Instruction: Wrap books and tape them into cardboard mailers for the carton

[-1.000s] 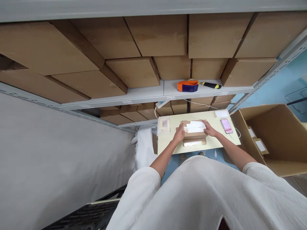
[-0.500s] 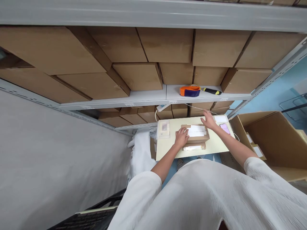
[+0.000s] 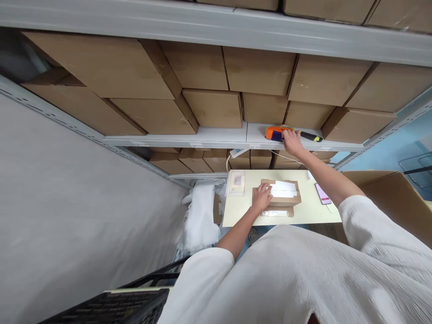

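On the pale table (image 3: 236,209) lies a small cardboard box (image 3: 285,200) with white labels on top. My left hand (image 3: 263,196) rests on the box's left end, fingers spread. Up at the grey shelf, my right hand (image 3: 293,142) is on the orange and purple tape dispenser (image 3: 275,133), its fingers bent over the right end. Just right of that hand lies a black and yellow cutter (image 3: 311,136). A flat cardboard piece with clear tape (image 3: 277,212) sits at the near side of the box.
Rows of cardboard boxes (image 3: 212,108) fill the shelf. A phone (image 3: 323,194) is at the table's right, a clear case (image 3: 235,183) at its left. A large open carton (image 3: 388,193) stands right; a black crate (image 3: 135,306) is at lower left.
My right hand has moved from above the table up to the shelf and onto the tape dispenser. My left hand stays on the box. The view has shifted slightly.
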`<state>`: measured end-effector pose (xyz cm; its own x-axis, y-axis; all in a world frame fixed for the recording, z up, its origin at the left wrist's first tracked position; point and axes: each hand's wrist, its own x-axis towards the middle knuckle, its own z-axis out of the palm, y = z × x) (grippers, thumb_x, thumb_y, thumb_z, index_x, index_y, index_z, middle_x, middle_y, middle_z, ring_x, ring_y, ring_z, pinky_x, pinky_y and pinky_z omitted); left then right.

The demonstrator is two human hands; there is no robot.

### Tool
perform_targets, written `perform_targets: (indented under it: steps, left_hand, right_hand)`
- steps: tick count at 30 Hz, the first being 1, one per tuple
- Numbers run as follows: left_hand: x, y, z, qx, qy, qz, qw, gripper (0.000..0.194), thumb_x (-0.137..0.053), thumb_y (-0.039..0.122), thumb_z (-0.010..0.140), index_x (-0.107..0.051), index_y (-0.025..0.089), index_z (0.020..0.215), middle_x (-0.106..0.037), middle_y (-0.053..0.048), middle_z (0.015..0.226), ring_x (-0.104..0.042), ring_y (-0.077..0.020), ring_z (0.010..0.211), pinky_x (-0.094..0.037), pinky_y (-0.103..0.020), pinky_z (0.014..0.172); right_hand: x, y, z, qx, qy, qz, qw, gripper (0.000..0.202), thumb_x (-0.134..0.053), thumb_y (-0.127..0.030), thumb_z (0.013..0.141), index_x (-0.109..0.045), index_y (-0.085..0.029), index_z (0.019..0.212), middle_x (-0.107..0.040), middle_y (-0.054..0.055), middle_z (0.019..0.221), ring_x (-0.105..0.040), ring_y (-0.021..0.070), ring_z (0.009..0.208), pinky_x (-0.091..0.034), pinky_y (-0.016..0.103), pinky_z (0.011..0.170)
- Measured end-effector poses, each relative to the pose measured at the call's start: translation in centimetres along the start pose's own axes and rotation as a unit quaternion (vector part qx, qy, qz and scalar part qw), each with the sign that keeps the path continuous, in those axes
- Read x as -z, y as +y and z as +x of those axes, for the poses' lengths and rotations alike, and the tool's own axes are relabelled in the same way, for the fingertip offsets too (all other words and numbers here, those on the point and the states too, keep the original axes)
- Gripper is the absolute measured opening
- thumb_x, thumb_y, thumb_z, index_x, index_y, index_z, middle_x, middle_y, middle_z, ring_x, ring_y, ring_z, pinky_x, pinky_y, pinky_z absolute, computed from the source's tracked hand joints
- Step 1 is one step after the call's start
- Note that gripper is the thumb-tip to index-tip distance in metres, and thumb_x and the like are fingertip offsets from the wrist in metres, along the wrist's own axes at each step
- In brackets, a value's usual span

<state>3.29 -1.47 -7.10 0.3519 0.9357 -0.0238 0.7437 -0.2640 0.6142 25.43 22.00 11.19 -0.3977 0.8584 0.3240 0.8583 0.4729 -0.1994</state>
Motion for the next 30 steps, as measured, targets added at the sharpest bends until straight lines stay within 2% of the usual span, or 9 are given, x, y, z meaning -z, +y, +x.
perform_targets:
  steps: [3, 6, 10, 13, 19, 22, 25, 27, 30]
  left_hand:
    - [0.0, -0.1, 0.0, -0.001, -0.001, -0.001, 1.000, 0.053, -0.063, 0.025, 0.103, -0.066, 0.028, 0.156, -0.053, -0.014, 0.172, -0.039, -0.0374, 0.163, -0.038, -0.062, 0.130]
    - [0.1, -0.2, 0.1, 0.000, -0.012, 0.002, 1.000, 0.052, -0.064, 0.027, 0.104, -0.065, 0.029, 0.156, -0.051, -0.012, 0.173, -0.038, -0.0371, 0.163, -0.038, -0.061, 0.129]
    - [0.4, -0.3, 0.1, 0.002, -0.020, 0.007, 1.000, 0.053, -0.063, 0.027, 0.104, -0.064, 0.027, 0.157, -0.050, -0.013, 0.174, -0.037, -0.0369, 0.164, -0.039, -0.060, 0.130]
    - [0.5, -0.3, 0.1, -0.001, -0.025, 0.010, 1.000, 0.053, -0.061, 0.029, 0.105, -0.064, 0.026, 0.158, -0.050, -0.013, 0.175, -0.037, -0.0372, 0.164, -0.039, -0.060, 0.130]
    - [0.5, -0.1, 0.3, 0.004, -0.020, 0.006, 1.000, 0.055, -0.064, 0.027, 0.102, -0.065, 0.028, 0.157, -0.052, -0.013, 0.173, -0.039, -0.0385, 0.162, -0.040, -0.061, 0.128]
    - [0.3, -0.1, 0.3, 0.008, -0.017, 0.006, 1.000, 0.055, -0.065, 0.026, 0.102, -0.065, 0.030, 0.157, -0.052, -0.013, 0.173, -0.039, -0.0384, 0.162, -0.038, -0.061, 0.129]
    - [0.2, -0.1, 0.4, 0.012, -0.018, 0.007, 1.000, 0.055, -0.065, 0.027, 0.102, -0.065, 0.030, 0.157, -0.051, -0.012, 0.173, -0.037, -0.0381, 0.163, -0.037, -0.061, 0.130]
    - [0.2, -0.1, 0.4, 0.013, -0.020, 0.008, 1.000, 0.055, -0.065, 0.027, 0.102, -0.065, 0.030, 0.156, -0.051, -0.013, 0.173, -0.038, -0.0380, 0.163, -0.037, -0.061, 0.130]
    - [0.2, 0.0, 0.4, 0.015, -0.022, 0.011, 1.000, 0.054, -0.065, 0.027, 0.102, -0.066, 0.029, 0.155, -0.051, -0.013, 0.173, -0.038, -0.0379, 0.163, -0.037, -0.061, 0.130]
  right_hand:
    - [0.7, -0.3, -0.2, 0.009, -0.009, -0.006, 1.000, 0.029, -0.051, -0.017, 0.095, -0.052, -0.023, 0.124, -0.064, 0.017, 0.115, -0.050, 0.0399, 0.115, -0.031, 0.069, 0.113]
    - [2.4, -1.2, -1.5, 0.025, -0.013, 0.016, 0.999, 0.028, -0.049, -0.017, 0.094, -0.050, -0.024, 0.121, -0.063, 0.013, 0.111, -0.052, 0.0361, 0.110, -0.032, 0.063, 0.113]
    - [4.8, -2.4, -5.3, 0.018, -0.034, 0.128, 0.991, 0.025, -0.050, -0.024, 0.096, -0.045, -0.025, 0.120, -0.063, 0.010, 0.113, -0.054, 0.0297, 0.100, -0.042, 0.051, 0.104]
    - [5.2, -2.4, -9.2, -0.026, -0.086, 0.230, 0.969, 0.026, -0.052, -0.030, 0.095, -0.042, -0.027, 0.120, -0.061, 0.006, 0.109, -0.051, 0.0251, 0.090, -0.047, 0.041, 0.089]
    - [1.8, -1.6, -16.8, -0.132, -0.162, 0.325, 0.922, 0.024, -0.055, -0.037, 0.088, -0.040, -0.029, 0.105, -0.052, 0.000, 0.094, -0.048, 0.0225, 0.083, -0.049, 0.039, 0.081]
    - [-0.1, -1.9, -19.7, -0.180, -0.180, 0.367, 0.895, 0.038, -0.064, -0.053, 0.089, -0.036, -0.030, 0.102, -0.050, -0.001, 0.092, -0.049, 0.0222, 0.083, -0.051, 0.039, 0.079]
    - [-1.3, -2.6, -21.5, -0.197, -0.190, 0.389, 0.880, 0.067, -0.084, -0.067, 0.078, -0.036, -0.030, 0.106, -0.053, -0.001, 0.097, -0.053, 0.0221, 0.085, -0.053, 0.038, 0.078]
    - [-1.9, -3.1, -22.1, -0.190, -0.188, 0.392, 0.880, 0.075, -0.091, -0.065, 0.071, -0.038, -0.031, 0.112, -0.057, 0.000, 0.102, -0.058, 0.0230, 0.088, -0.054, 0.037, 0.078]
    - [-2.7, -3.2, -22.5, -0.169, -0.188, 0.387, 0.887, 0.078, -0.089, -0.055, 0.071, -0.041, -0.031, 0.129, -0.063, 0.003, 0.113, -0.065, 0.0252, 0.097, -0.057, 0.038, 0.085]
